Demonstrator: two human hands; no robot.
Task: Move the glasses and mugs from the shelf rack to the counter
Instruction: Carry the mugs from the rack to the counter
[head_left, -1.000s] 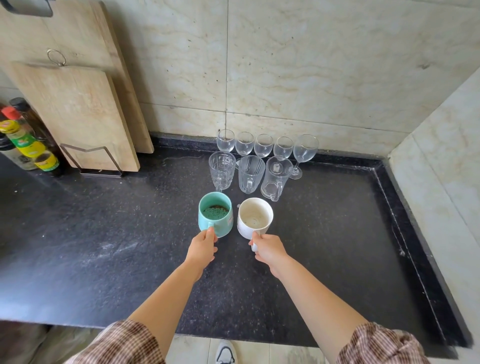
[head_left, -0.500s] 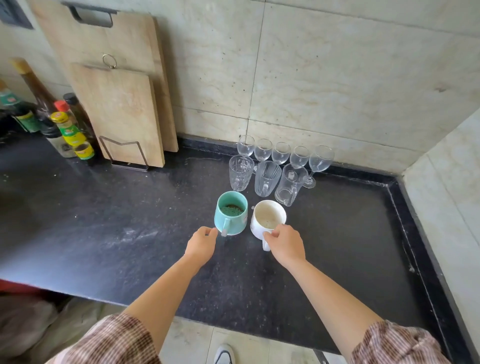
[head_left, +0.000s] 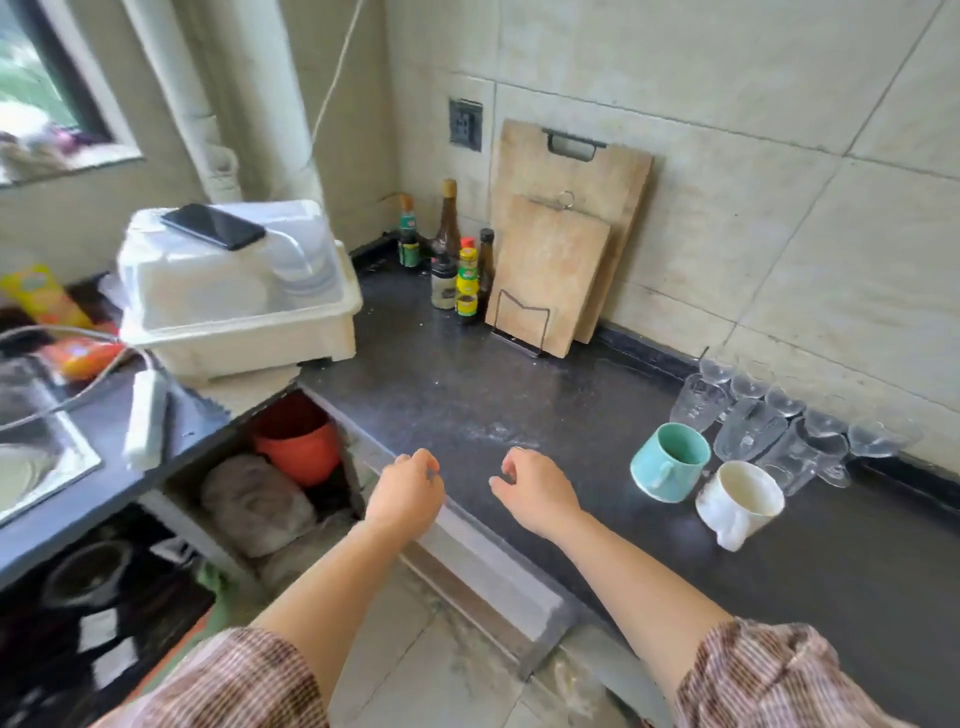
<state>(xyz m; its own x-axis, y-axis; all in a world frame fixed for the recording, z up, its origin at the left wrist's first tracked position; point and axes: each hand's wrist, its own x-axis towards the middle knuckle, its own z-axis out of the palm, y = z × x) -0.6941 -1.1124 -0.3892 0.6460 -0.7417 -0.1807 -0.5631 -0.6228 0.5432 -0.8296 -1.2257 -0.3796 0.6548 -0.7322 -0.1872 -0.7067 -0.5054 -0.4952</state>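
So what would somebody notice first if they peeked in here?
Probably the two empty hands: the left hand and right hand hang near the counter's front edge. Next, the teal mug and white mug at the right, with clear glasses behind them.

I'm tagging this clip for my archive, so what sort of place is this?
Most likely a home kitchen: a dark speckled stone counter holds a cluster of sauce bottles and wooden cutting boards leaning on the tiled wall, with a steel sink at the left.
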